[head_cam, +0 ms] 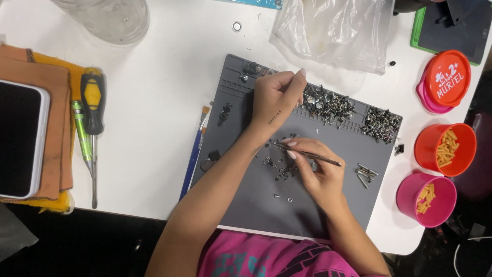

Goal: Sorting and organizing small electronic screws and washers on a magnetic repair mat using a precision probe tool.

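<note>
Left hand (274, 100): loosely curled, fingertips reaching to the far pile of screws (328, 105) on the grey mat (256, 205); whether it pinches a screw I cannot tell
Right hand (318, 174): closed round thin tweezers (307, 154), tips by the small scatter of screws (282, 166) mid-mat
Slip risk: tweezers could flick a tiny screw off the mat; it would likely roll across the white table (159, 87)
Mixing risk: the left forearm lies close over the scatter; a sweep could push screws into the second pile (380, 124)
Edge risk: the pink cup (426, 199) and orange cup (445, 149) stand near the table's edge; an elbow nudge might tip them
</note>
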